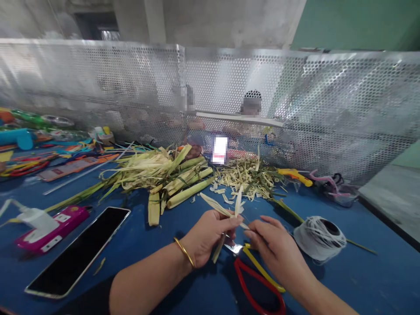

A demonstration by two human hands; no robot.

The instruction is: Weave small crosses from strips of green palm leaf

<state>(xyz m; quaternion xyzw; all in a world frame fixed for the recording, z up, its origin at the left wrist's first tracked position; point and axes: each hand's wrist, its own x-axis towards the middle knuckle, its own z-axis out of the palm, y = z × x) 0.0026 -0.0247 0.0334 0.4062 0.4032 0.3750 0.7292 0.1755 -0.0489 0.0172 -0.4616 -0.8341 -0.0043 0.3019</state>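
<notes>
Pale dried leaf strips [215,203] cross one another between the thumb and fingers of my left hand [215,232], which wears a gold bangle at the wrist. My right hand [271,240] pinches the end of one strip just to the right of that crossing. Under the hands, on the blue table, lie scissors [241,273] with one red and one yellow handle; their blades are partly hidden by my fingers. A spool of white string [320,238] sits right of my right hand.
Beyond my hands lie a bundle of green stalks and leaves [164,175] and shredded scraps [252,177]. A phone [78,251] and a magenta power strip [54,229] are on the left. A yellow glue gun [295,176] lies before the perforated metal screen [226,78].
</notes>
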